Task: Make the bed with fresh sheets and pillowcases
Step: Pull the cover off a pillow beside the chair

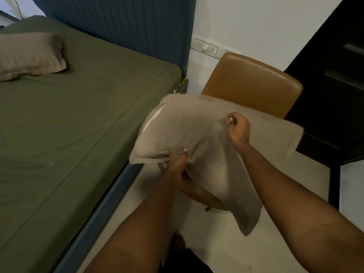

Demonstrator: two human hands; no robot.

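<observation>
Left grip (175, 164) clenches the near edge of the taupe pillowcase (193, 138), and right grip (238, 129) pinches its fabric higher up. The filled case is held in the air before a tan chair (254, 79), beside the bed (122, 180). Farther off, a second pillow (29, 54) lies on the green sheet (78, 107) near the blue headboard (118, 22)
</observation>
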